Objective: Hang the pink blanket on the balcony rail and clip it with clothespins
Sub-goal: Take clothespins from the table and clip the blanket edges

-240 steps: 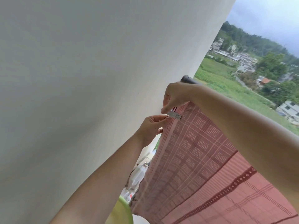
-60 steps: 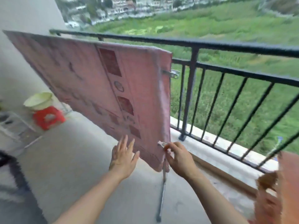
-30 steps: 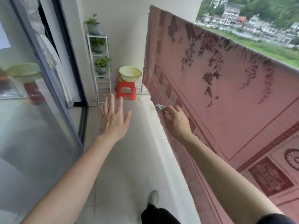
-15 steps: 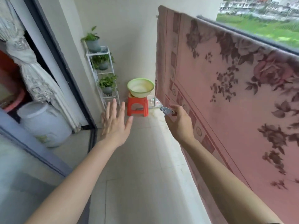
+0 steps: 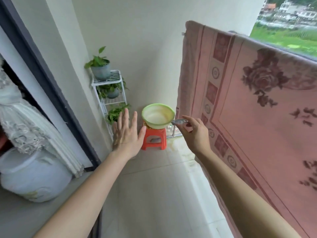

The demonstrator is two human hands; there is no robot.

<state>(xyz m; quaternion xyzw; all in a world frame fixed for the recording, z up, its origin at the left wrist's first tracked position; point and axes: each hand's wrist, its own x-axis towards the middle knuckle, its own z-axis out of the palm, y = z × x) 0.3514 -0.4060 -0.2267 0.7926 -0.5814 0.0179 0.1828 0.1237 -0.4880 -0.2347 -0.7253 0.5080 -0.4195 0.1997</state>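
While my right hand [image 5: 195, 134] pinches one metal clothespin [image 5: 179, 121] in its fingers [image 5: 186, 118], my left hand [image 5: 127, 134] hangs spread and empty. Pink blanket [image 5: 257, 103]: draped over the balcony rail [image 5: 289, 49]; likely soft, thick, weighty. Clip at the top fold.

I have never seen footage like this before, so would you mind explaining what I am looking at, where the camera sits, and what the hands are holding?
There is no machine here. A person wears a wide-angle camera on the head, looking forward and down, so both bare arms reach into view from below. The left hand is open and holds nothing. The right hand pinches a metal clothespin. On the right, a pink blanket hangs over the balcony rail. At the far end, a green basin sits on a red stool, beside a white rack of potted plants.
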